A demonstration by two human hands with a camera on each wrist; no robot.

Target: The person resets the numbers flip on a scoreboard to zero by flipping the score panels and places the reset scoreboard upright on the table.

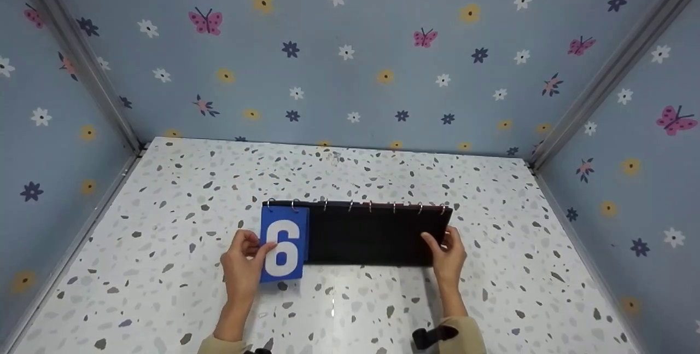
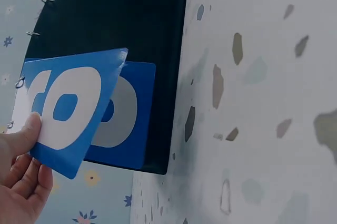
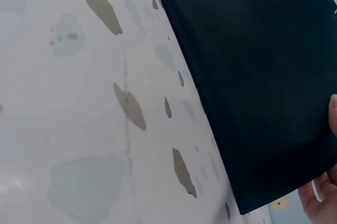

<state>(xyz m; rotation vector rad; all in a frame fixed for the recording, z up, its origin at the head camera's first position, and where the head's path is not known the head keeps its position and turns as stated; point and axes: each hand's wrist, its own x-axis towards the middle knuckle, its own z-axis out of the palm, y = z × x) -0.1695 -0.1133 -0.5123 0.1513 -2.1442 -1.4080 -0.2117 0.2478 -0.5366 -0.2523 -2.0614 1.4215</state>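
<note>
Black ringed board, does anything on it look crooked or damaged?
At the left end, the blue 6 card looks askew: pinched by the left hand, it tilts away from the blue card beneath. No damage shows.

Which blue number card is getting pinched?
The front card, showing a white 6: the left hand pinches it out from the black board. The blue card behind, partly covered, lies against the board.

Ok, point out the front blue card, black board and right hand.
Front blue card (image 1: 283,242): head view, on its 6.
Black board (image 1: 374,235): head view, bare face.
Right hand (image 1: 449,256): head view, its middle.
</note>
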